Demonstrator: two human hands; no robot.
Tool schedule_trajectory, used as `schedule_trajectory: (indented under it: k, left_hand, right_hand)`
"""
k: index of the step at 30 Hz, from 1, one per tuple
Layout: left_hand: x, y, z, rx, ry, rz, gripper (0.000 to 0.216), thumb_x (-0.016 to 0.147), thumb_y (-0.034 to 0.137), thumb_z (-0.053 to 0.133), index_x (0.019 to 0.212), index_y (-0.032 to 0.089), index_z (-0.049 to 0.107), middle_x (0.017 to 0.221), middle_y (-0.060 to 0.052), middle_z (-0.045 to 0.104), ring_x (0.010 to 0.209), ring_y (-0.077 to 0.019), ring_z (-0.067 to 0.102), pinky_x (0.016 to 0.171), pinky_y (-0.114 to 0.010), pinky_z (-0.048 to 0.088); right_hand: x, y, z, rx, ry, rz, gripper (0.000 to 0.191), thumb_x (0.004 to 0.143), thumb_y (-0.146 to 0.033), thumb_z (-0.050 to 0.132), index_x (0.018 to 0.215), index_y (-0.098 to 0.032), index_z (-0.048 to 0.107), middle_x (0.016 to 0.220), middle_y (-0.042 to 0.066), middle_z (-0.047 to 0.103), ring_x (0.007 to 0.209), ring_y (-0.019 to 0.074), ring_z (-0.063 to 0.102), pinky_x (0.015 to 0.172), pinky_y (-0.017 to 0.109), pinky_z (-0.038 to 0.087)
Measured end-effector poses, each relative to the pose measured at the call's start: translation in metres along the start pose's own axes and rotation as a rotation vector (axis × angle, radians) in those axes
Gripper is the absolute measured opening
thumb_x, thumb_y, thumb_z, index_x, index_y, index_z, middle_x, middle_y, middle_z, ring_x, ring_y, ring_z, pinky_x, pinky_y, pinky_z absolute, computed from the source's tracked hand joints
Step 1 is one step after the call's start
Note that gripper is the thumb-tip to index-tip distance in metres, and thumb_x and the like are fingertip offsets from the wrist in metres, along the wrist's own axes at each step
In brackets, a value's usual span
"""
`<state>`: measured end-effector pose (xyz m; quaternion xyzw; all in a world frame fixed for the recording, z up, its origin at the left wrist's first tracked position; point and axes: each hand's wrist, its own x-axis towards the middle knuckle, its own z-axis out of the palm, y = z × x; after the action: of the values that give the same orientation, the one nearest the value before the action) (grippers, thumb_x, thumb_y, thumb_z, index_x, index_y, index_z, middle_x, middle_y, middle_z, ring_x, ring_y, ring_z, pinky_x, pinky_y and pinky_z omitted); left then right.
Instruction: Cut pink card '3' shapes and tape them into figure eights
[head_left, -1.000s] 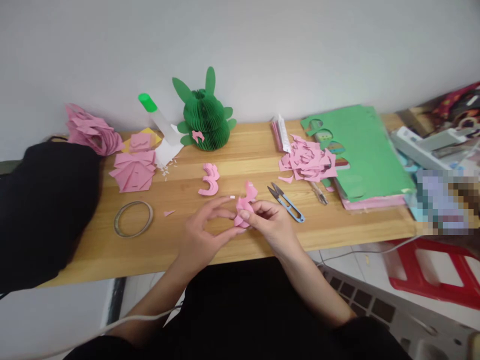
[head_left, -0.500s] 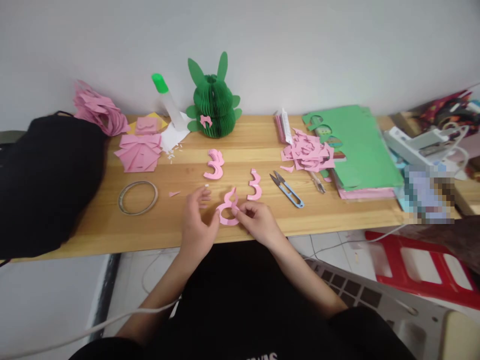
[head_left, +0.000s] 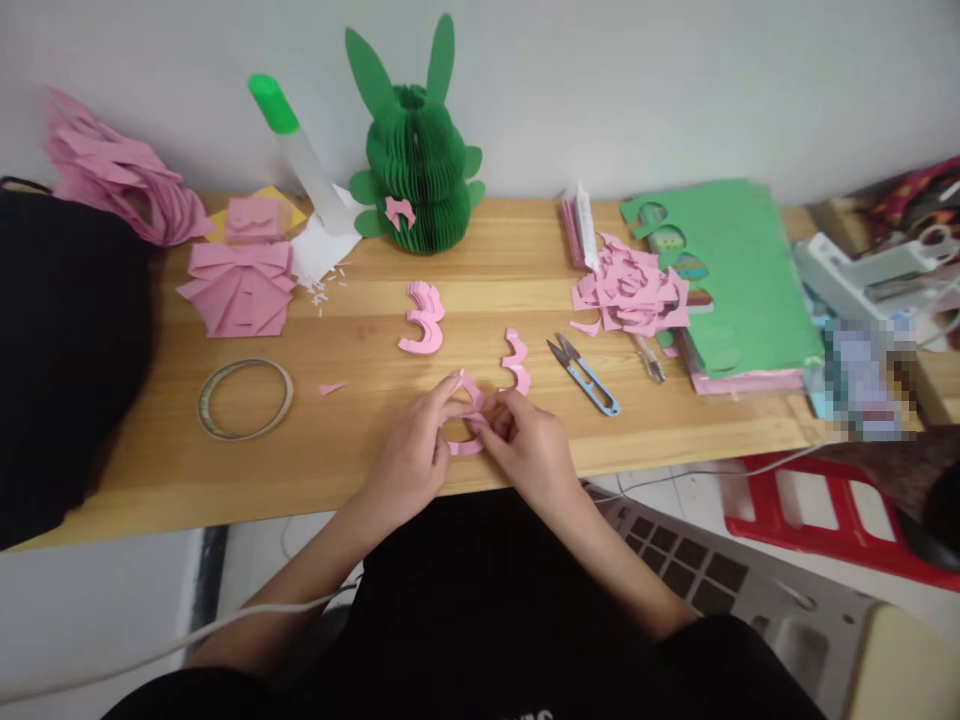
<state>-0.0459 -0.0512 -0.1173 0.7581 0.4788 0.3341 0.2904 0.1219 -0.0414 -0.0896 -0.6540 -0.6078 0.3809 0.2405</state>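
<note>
Both hands meet over the near edge of the wooden table point(head_left: 360, 460). My left hand point(head_left: 415, 452) and my right hand point(head_left: 529, 452) pinch a curved pink paper cut-out point(head_left: 466, 420) from either side, fingers closed on it. Just beyond my right hand lies a second pink cut-out point(head_left: 517, 362). A small stack of pink cut-outs shaped like a 3 point(head_left: 422, 319) lies further back. Small snip scissors point(head_left: 583, 374) rest to the right of the hands.
A green honeycomb paper figure with ears point(head_left: 417, 170) and a green-capped glue bottle point(head_left: 296, 150) stand by the wall. Folded pink paper point(head_left: 238, 286), a tape ring point(head_left: 244, 398), pink scraps point(head_left: 628, 296), green sheets point(head_left: 731, 280) and a black bag point(head_left: 60, 350) surround the hands.
One pink cut-out was set down on the table beyond my right hand. Both hands now pinch the remaining curved piece closer together. The camera has moved nearer the table.
</note>
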Motion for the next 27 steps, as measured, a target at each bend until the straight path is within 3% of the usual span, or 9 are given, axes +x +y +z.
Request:
schedule_trajectory:
  k: [4,9,17,27]
  left_hand:
    - [0.001,0.001,0.001,-0.003,-0.005,-0.010,0.074,0.083,-0.004,0.042,0.150,0.023,0.026,0.115,-0.007,0.073,0.118,-0.0238,0.062,0.100,-0.047,0.052]
    - [0.000,-0.001,-0.001,-0.037,-0.036,-0.039,0.068,0.085,-0.002,0.041,0.147,0.025,0.031,0.121,-0.009,0.068,0.115,-0.0240,0.063,0.100,-0.048,0.051]
    - [0.001,-0.002,-0.003,0.003,-0.014,-0.011,0.070,0.082,-0.003,0.041,0.145,0.025,0.035,0.115,-0.008,0.066,0.104,-0.0217,0.065,0.090,-0.042,0.056]
    - [0.004,0.002,-0.004,0.134,0.017,0.062,0.066,0.080,-0.005,0.043,0.142,0.018,0.040,0.126,-0.011,0.065,0.106,-0.0207,0.064,0.092,-0.038,0.056]
  right_hand:
    - [0.009,0.002,-0.002,0.356,-0.016,0.016,0.018,0.085,-0.036,0.062,0.090,-0.018,0.064,0.063,-0.001,0.062,0.052,0.0117,0.053,0.053,0.025,0.041]
    - [0.028,-0.008,-0.007,0.650,-0.167,0.056,0.023,0.081,-0.038,0.065,0.090,-0.018,0.062,0.057,-0.005,0.057,0.042,0.0068,0.042,0.042,0.022,0.033]
    - [0.033,-0.019,-0.015,0.727,-0.222,0.074,0.016,0.076,-0.031,0.068,0.082,-0.018,0.061,0.056,-0.007,0.057,0.044,0.0055,0.046,0.039,0.019,0.030]
    - [0.031,-0.020,-0.021,0.743,-0.286,0.103,0.028,0.077,-0.042,0.072,0.076,-0.018,0.059,0.053,-0.007,0.055,0.039,0.0038,0.040,0.038,0.018,0.030]
